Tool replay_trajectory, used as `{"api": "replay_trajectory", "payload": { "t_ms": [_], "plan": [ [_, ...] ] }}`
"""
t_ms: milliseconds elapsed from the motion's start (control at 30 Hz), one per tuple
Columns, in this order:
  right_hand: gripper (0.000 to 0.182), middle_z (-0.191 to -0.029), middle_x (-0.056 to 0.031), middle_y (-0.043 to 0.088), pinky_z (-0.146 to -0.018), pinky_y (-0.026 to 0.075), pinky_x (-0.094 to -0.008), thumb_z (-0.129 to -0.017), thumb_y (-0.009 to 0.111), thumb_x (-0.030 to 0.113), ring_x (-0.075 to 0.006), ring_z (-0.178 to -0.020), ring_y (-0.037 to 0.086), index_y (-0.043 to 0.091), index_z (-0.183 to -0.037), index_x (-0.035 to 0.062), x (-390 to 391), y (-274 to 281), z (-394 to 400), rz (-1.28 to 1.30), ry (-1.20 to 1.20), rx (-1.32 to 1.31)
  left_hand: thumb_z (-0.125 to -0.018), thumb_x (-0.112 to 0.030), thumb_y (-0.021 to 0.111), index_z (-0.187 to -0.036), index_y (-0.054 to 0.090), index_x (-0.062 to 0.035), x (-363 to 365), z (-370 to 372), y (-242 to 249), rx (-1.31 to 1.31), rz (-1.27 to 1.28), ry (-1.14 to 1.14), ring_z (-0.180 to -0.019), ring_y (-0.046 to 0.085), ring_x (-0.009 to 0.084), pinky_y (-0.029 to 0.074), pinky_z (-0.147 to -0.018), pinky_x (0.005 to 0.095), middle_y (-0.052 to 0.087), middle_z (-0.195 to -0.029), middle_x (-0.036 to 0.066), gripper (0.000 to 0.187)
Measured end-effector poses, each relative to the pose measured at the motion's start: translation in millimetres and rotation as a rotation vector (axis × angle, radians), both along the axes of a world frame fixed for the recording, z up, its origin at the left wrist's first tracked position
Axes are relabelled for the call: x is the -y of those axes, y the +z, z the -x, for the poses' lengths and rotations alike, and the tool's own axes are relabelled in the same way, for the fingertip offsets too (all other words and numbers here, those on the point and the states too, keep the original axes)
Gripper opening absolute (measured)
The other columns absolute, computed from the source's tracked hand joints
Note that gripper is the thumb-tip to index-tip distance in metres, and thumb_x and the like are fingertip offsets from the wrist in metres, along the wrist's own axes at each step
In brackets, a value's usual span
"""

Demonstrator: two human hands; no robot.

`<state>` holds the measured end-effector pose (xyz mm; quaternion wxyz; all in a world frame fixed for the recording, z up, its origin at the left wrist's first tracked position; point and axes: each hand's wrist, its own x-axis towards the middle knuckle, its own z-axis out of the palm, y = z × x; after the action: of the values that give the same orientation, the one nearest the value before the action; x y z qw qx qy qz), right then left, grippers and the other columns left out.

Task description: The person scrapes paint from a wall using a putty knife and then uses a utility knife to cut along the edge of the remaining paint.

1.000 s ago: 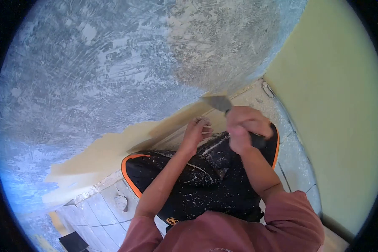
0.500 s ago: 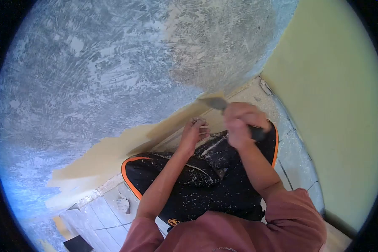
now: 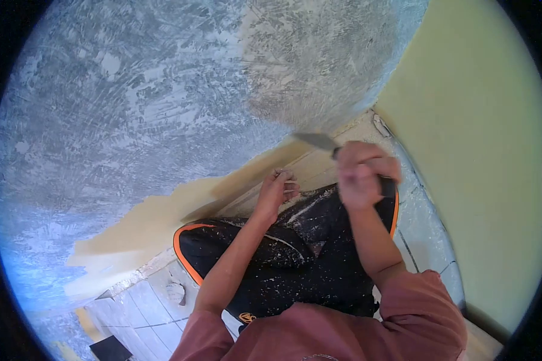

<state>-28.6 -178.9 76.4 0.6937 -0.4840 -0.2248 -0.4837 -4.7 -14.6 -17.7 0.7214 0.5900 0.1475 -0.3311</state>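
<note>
A scraper [image 3: 317,142] with a grey blade and dark handle is in my right hand [image 3: 365,174], whose fingers are wrapped round the handle. The blade points left, its tip by the lower edge of the grey patterned wall covering [image 3: 162,102]. My left hand [image 3: 277,189] is near the bare beige strip [image 3: 247,174] at the foot of the wall, its fingers partly curled; whether it holds anything cannot be made out.
My knees in dark trousers [image 3: 271,283], flecked with white bits, are close to the wall. A pale green wall [image 3: 476,150] rises on the right. Tiled floor [image 3: 150,301] shows at lower left, with a torn flake [image 3: 176,293] and a dark square [image 3: 110,349].
My right hand and the scraper have moved a little to the right. My left hand has stayed in nearly the same place.
</note>
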Motion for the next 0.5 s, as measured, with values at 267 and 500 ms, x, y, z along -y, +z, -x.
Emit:
{"api": "replay_trajectory", "payload": {
  "t_ms": [267,500],
  "plan": [
    [0.01,-0.064,-0.0069,0.046,-0.046,0.033,-0.0292,-0.083,0.051,0.01,-0.0157,-0.051,0.042,0.044,-0.076,0.0072,3,0,0,0.059,-0.022,-0.005,-0.085,-0.023,0.055,-0.099,0.05,-0.0093,2,-1,3,-0.002,-0.019,0.026,-0.081,0.057,0.0178,0.048,-0.071,0.0328,0.054,-0.09,0.004,0.02],
    [0.013,-0.064,-0.008,0.047,-0.044,0.033,-0.0282,-0.084,0.051,0.01,-0.0152,-0.05,0.043,0.042,-0.073,0.0074,-3,1,0,0.007,-0.02,-0.001,-0.086,-0.024,0.054,-0.1,0.049,-0.0092,1,-1,-2,0.016,0.038,0.031,-0.081,0.056,0.0174,0.048,-0.072,0.0329,0.053,-0.091,0.004,0.02]
  ]
}}
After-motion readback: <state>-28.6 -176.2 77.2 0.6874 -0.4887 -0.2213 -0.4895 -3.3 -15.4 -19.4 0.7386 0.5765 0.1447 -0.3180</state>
